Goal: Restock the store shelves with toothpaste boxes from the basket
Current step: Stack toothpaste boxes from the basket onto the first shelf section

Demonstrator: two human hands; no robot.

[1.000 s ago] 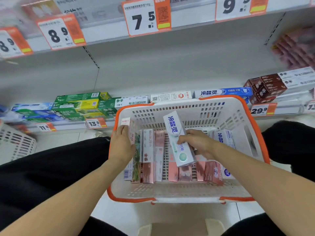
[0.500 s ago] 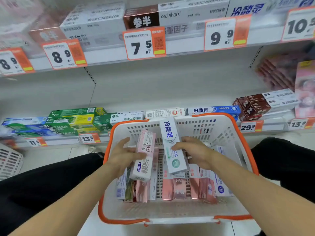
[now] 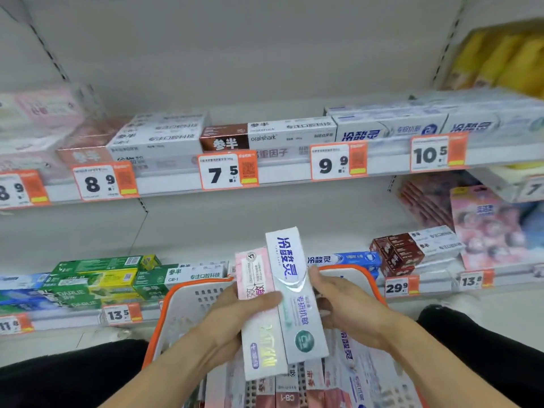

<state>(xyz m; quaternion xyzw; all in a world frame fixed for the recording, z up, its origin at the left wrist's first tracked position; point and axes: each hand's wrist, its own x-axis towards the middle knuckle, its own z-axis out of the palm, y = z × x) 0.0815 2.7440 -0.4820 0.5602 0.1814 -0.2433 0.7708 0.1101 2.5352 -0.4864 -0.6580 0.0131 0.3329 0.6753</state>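
Observation:
Two toothpaste boxes stand side by side above the white basket with an orange rim (image 3: 176,307). My left hand (image 3: 235,316) grips the pink and white box (image 3: 259,334), its thumb lying across the front. My right hand (image 3: 344,310) holds the right edge of the white box with blue lettering (image 3: 297,293). More toothpaste boxes (image 3: 312,387) lie in the basket below, mostly pink and white ones.
The lower shelf (image 3: 265,301) behind the basket carries green boxes (image 3: 97,278) at left and brown boxes (image 3: 397,254) at right. The upper shelf (image 3: 279,178) holds white and brown boxes above orange price tags. Dark trouser legs flank the basket.
Both hands have lifted their boxes out of the basket and brought them together. The view has tilted up toward the shelves.

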